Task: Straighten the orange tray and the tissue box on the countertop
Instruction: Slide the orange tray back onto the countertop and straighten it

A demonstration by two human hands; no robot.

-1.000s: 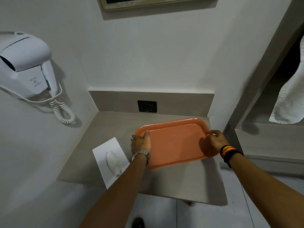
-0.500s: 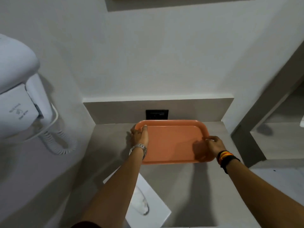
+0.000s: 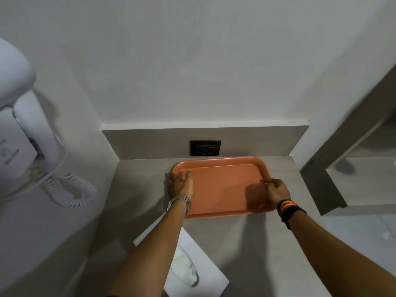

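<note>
I am gripping the orange tray (image 3: 222, 187) at both short ends, left hand (image 3: 179, 184) and right hand (image 3: 276, 192) closed on its rim, near the desk's (image 3: 139, 189) back wall, squaring it gently; tissue box (image 3: 205, 273) lying askew beneath my left forearm.

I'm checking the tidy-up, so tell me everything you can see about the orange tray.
The orange tray is a shallow rectangle with rounded corners and a raised rim, plastic by its look, and empty. It lies flat on the grey countertop, its far edge near the backsplash, below the black outlet. The left hand and right hand hold its short sides.
</note>
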